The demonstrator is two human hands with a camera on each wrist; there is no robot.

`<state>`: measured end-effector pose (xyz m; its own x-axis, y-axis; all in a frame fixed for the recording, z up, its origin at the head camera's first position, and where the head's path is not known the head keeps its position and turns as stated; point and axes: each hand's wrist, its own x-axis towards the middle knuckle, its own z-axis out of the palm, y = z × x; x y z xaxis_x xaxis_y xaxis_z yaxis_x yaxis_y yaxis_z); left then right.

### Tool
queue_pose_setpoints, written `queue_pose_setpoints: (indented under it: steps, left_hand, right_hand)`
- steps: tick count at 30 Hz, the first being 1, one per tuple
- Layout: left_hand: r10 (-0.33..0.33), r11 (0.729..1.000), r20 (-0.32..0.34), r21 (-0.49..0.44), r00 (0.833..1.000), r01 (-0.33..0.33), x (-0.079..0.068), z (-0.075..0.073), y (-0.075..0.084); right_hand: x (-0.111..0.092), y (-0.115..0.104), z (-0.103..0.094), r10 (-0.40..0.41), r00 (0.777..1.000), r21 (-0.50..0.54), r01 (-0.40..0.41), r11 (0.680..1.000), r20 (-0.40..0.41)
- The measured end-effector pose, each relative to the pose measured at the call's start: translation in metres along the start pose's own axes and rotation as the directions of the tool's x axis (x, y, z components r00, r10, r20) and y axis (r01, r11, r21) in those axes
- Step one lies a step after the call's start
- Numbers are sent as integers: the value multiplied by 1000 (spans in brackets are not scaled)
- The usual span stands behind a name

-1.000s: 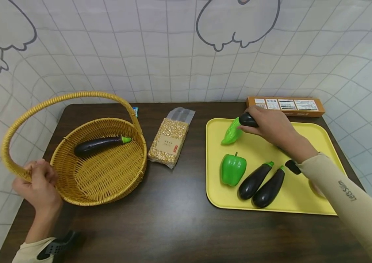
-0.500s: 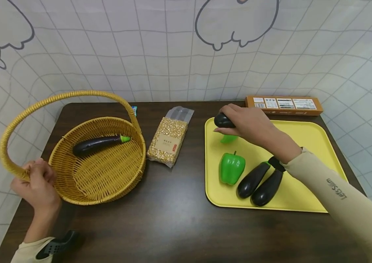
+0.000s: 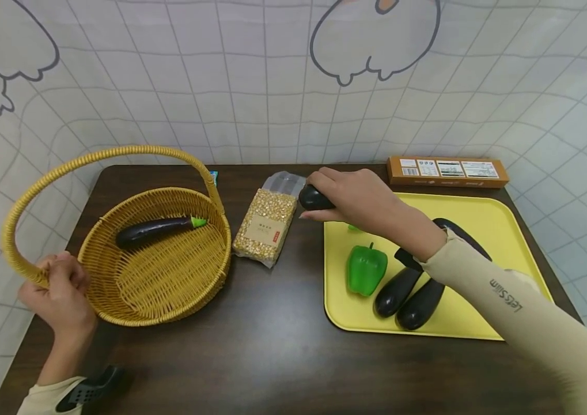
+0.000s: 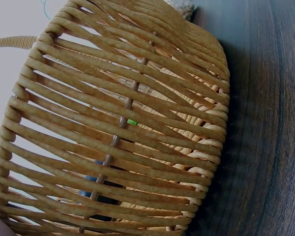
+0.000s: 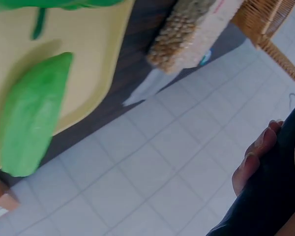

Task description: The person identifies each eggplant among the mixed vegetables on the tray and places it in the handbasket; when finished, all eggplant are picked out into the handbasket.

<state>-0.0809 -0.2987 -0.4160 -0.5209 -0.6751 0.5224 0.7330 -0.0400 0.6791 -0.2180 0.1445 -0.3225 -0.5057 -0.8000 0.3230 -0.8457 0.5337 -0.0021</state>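
Note:
My left hand [image 3: 60, 297] grips the handle [image 3: 117, 151] of a yellow woven basket [image 3: 169, 314] at the left of the table. One dark eggplant [image 3: 155, 230] with a green cap lies inside it. My right hand [image 3: 360, 199] holds another dark eggplant [image 3: 315, 198], raised between the yellow tray [image 3: 342, 320] and a bag of corn kernels [image 3: 267, 222]. In the right wrist view, fingers wrap around that eggplant [image 5: 270, 182]. On the tray lie a green bell pepper [image 3: 367, 270], two eggplants side by side [image 3: 423, 305], a bumpy green vegetable [image 5: 37, 115] and a long dark object [image 3: 461, 236], partly behind my arm.
An orange-brown box [image 3: 449, 172] lies behind the tray against the tiled-pattern backdrop [image 3: 283, 104]. A small blue packet [image 3: 214, 176] shows behind the basket. Dark wooden table [image 3: 283, 369] stretches across the front.
My right hand has carried the eggplant leftward from above the tray's back to beyond its left edge, near the corn bag. My left hand stays on the basket handle.

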Motion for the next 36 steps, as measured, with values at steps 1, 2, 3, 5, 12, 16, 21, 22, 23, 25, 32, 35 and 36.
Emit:
queue_pose_setpoints:
  steps: [1,2,3,5,12,16,21,22,23,25,32,35,36]
  left_hand:
    - [-1,1000,-2,-4,1000,1,0,-1,0]
    - [-2,1000,-5,-8,1000,2,0,-1,0]
    - [-3,1000,-7,-7,1000,3,0,-2,0]
    - [-5,1000,-15,-7,1000,5,-1,-3,0]
    - [1,1000,-20,-17,1000,-1,-2,-6,0]
    - [11,1000,-7,5,1000,-11,-2,-6,0]
    - [16,1000,2,26,1000,-16,-1,-7,1]
    - [17,999,3,28,1000,-17,-1,-7,1]
    - [17,999,3,29,1000,-17,0,-7,1]
    - [20,999,5,33,1000,-21,0,-8,2]
    - [31,999,13,36,999,-31,2,-8,-1]
    - [18,999,25,37,1000,-19,2,-8,-3]
    - [11,999,31,37,999,-13,3,-7,-4]
  right_hand:
    - [4,-2,-1,-2,1000,3,2,1000,4]
    - [8,-4,-1,-3,1000,5,3,1000,8]
    - [12,-6,-2,-5,1000,5,5,1000,14]
    - [20,-10,-2,-12,1000,-1,12,1000,28]
    - [46,-29,-2,-65,997,6,65,998,42]
    - [59,-41,-1,-84,995,21,83,996,55]
    - [77,-58,1,-122,991,17,121,992,57]
    - [81,-61,2,-134,990,17,134,991,53]
    - [84,-65,3,-145,988,17,144,989,52]
    - [91,-71,5,-173,984,7,173,985,43]
    - [111,-95,15,-253,967,-58,254,966,23]
    - [117,-104,21,-263,964,-88,265,960,32]
    - [119,-107,23,-262,964,-91,265,960,41]
